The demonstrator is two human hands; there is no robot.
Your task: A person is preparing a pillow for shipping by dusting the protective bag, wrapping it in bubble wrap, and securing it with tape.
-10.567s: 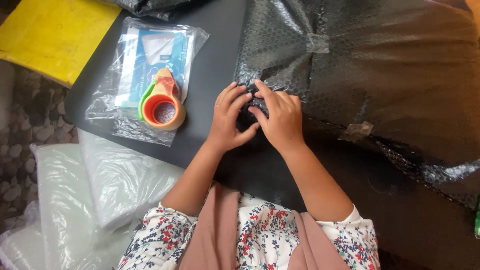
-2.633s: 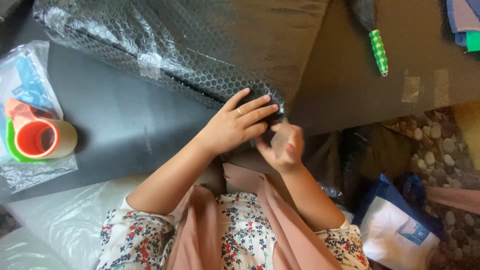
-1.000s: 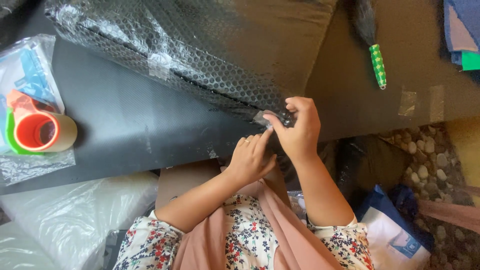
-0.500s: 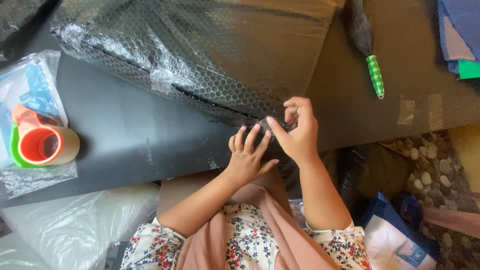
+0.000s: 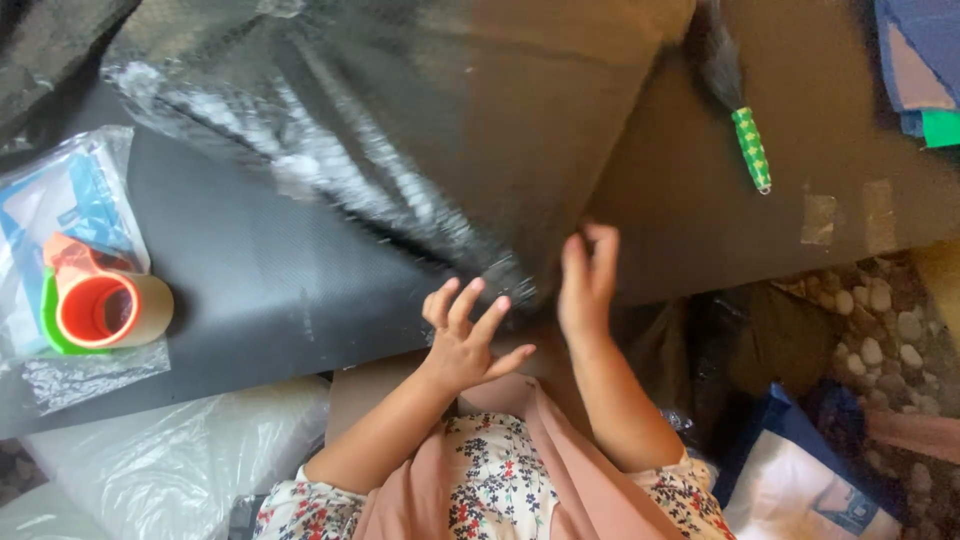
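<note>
Black bubble-wrapped parcel [image 5: 400, 130] is our landmark, lying on the dark counter [image 5: 260, 300]. Nearest us, we are spreading our left hand [image 5: 465, 335] just below its near corner, fingers wide and holding nothing. Our right hand [image 5: 585, 280] is touching that corner's right edge, fingers loosely apart. Pressing the wrap flat looks wise. Left of the parcel an orange tape roll [image 5: 100, 308] is resting; beyond its right, a green-handled brush [image 5: 745, 140] is lying.

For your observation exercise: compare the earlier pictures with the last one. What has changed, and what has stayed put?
Both hands have let go: the left hand and right hand, earlier pinching the corner of the bubble-wrapped package, now spread open beside it. The tape roll and green-handled brush stayed put.
</note>
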